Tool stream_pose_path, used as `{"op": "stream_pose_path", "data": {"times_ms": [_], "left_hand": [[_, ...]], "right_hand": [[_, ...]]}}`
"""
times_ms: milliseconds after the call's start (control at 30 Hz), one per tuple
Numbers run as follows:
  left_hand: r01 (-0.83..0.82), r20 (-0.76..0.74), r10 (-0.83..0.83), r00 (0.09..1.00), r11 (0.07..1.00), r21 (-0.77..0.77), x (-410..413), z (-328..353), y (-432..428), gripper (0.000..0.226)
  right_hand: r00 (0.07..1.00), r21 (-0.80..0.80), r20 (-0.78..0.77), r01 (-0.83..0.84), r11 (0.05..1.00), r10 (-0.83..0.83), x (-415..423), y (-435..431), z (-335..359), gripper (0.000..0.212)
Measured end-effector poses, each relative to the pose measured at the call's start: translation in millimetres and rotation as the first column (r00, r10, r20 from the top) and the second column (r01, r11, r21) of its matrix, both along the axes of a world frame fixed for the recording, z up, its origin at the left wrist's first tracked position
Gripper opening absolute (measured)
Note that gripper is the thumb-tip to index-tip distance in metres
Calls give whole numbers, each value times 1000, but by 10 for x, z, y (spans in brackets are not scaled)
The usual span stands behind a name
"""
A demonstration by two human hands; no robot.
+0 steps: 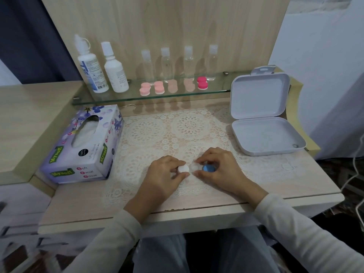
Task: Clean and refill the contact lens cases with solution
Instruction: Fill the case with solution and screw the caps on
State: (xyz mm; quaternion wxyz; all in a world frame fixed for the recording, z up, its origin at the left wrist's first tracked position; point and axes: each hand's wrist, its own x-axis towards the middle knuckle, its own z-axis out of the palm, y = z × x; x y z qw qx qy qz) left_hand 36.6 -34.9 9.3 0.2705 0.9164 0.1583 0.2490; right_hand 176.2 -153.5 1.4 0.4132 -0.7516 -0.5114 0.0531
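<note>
Light-wood table (275,184) with lace mat (149,133), glass shelf (216,92) behind. The shelf holds two white solution bottles (92,71), four clear bottles and a row of pink spare cases (159,88). Tissue box (82,146) on the left, open grey box (264,134) on the right.

The lens case (196,166) is held just above the mat at centre, between both hands. Left hand (163,174): fingers curled, thumb and forefinger pinching the white cap (183,168). Right hand (220,170): fingers curled round the case at the blue cap (208,168) end.

The step looks like twisting the white cap; whether it is going off or on cannot be told. To do it well, brace the case body with the right hand, turn only the cap, and keep the case level and low over the mat so nothing spills. Tissues are near for wiping.
</note>
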Motion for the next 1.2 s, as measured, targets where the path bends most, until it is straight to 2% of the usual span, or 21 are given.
{"op": "stream_pose_path", "data": {"times_ms": [133, 267, 333, 433, 500, 567, 633, 700, 767, 867, 934, 1000, 1067, 1134, 1200], "left_hand": [[-75, -18, 75, 997, 997, 8, 4, 4, -62, 30], [-141, -236, 135, 962, 990, -9, 72, 121, -59, 37], [-149, -352, 158, 923, 987, 52, 118, 205, -59, 40], [-102, -440, 162, 883, 982, 156, 158, 265, -57, 43], [-24, -452, 92, 887, 988, 156, 146, 273, -45, 33], [70, -395, -38, 918, 995, 68, 105, 265, -10, 20], [121, -303, -136, 943, 990, -66, 64, 285, 18, 22], [91, -296, -119, 948, 990, -108, 56, 293, 35, 32], [-5, -354, -4, 935, 1000, -25, 81, 271, 29, 44], [-115, -385, 141, 912, 989, 89, 114, 302, -11, 37], [-81, -411, 116, 904, 991, 103, 128, 313, -31, 31], [21, -437, 20, 899, 996, 87, 142, 316, -22, 26], [84, -465, -48, 884, 995, 57, 136, 349, -21, 29], [73, -491, -14, 871, 992, 102, 135, 382, -24, 36], [1, -509, 101, 855, 980, 197, 148, 391, -33, 48]], "right_hand": [[1000, 3, 10, -6, 1000, 6, 2, -4, -9, 24], [1000, 2, 20, -7, 1000, 7, 0, -1, -10, 24], [1000, -1, 20, -9, 1000, 9, -1, 0, -11, 24], [1000, -1, 17, -8, 1000, 8, -5, -3, -12, 23], [1000, 2, 13, -7, 1000, 7, -5, -5, -11, 23], [1000, 7, 6, -12, 1000, 12, -5, -10, -9, 23], [1000, 12, 7, -17, 1000, 17, -5, -12, -11, 22], [1000, 14, 5, -13, 1000, 13, -10, -10, -10, 22], [1000, 9, 14, -5, 1000, 5, -10, -3, -8, 22], [1000, -5, 25, -3, 1000, 4, -8, 1, -2, 23], [1000, 4, 18, -7, 1000, 7, -11, -1, 0, 23], [1000, 10, 8, -5, 1000, 5, -12, 0, -5, 22], [1000, 14, 8, -6, 1000, 6, -14, 2, -11, 23], [1000, 13, 13, -11, 1000, 10, -9, 5, -10, 25], [1000, 4, 13, -14, 1000, 14, -7, 6, -4, 27]]}}
